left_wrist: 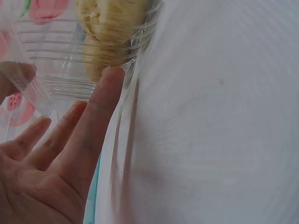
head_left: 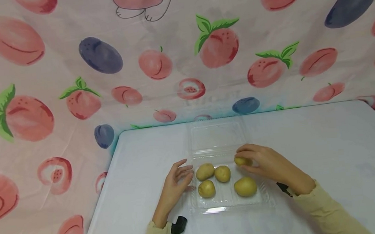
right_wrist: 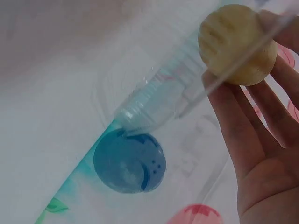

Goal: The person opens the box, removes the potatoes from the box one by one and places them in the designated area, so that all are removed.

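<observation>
A clear plastic clamshell container (head_left: 230, 198) lies with its lid (head_left: 217, 136) folded back behind it. Several yellow potatoes (head_left: 206, 189) sit in the base, mostly in its left part, and another potato (head_left: 245, 186) lies at the front right. My right hand (head_left: 264, 162) grips a small potato (right_wrist: 238, 44) between thumb and fingers over the back right of the base. At the container's left side is my left hand (head_left: 174, 186), its fingers spread and nearly straight. In the left wrist view a fingertip (left_wrist: 112, 77) reaches right up to the ribbed clear wall.
The container stands on a white table (head_left: 325, 150). Behind and to the left hangs a cloth (head_left: 174, 33) printed with peaches and plums, meeting the table's back edge. A black wrist mount (head_left: 179, 225) sits below the left hand, close to the tabletop.
</observation>
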Motion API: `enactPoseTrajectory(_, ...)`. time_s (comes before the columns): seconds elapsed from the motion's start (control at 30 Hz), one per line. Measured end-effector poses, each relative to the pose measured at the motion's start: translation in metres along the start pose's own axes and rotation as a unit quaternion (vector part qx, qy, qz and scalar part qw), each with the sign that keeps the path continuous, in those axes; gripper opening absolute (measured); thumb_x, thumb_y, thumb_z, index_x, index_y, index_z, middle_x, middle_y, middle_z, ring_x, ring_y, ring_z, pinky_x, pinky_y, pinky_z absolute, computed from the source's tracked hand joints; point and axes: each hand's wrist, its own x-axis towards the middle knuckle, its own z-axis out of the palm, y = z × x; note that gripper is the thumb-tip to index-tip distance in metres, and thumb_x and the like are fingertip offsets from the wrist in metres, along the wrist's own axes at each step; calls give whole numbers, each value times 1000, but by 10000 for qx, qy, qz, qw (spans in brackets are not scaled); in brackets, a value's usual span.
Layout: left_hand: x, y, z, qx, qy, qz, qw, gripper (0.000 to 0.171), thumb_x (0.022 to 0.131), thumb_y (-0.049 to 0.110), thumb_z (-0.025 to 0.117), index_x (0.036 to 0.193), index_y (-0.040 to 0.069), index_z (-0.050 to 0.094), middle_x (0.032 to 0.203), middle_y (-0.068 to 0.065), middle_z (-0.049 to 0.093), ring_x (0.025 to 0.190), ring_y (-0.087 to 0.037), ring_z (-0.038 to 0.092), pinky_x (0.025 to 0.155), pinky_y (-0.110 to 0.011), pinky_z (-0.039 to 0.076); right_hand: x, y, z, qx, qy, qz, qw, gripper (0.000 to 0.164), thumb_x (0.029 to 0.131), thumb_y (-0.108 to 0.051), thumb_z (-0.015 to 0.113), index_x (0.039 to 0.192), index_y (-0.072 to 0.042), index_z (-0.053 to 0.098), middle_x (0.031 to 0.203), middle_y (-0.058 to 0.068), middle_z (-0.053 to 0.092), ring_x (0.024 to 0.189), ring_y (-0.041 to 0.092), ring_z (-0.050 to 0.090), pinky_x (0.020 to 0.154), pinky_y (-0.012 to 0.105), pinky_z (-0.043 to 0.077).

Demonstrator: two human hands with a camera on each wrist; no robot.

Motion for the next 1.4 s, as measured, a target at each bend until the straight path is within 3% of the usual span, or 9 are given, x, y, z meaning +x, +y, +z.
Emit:
enactPoseTrajectory(0.4, 0, 1, -1, 63, 51, 27, 10000, 58, 97, 11, 65, 147, 3, 39, 135, -24, 57, 124, -39, 56, 72, -31, 63, -1, 8, -12, -80, 208, 125, 9997, 32, 77, -11, 86, 106, -11, 73, 110, 2, 67, 95, 17, 68, 74, 32, 60)
enactPoseTrajectory(1.0, -3, 1, -2, 64, 61, 2, 10000, 57, 96, 8, 65, 147, 3, 40, 134, -24, 57, 124, -40, 56, 71, -31, 63, -11, 19, -24, -283, 730, 136, 9968, 38, 70, -8, 89, 105, -8, 73, 108, 5, 68, 88, 18, 68, 67, 33, 60)
enactPoseTrajectory(1.4, -1, 1, 0, -7, 38, 30, 10000, 57, 96, 8, 66, 146, 2, 40, 133, -25, 58, 123, -40, 56, 71, -31, 63, -14, 28, -25, -292, 799, 372, 9957, 38, 71, -7, 88, 106, -7, 72, 106, 4, 68, 89, 18, 68, 71, 39, 61)
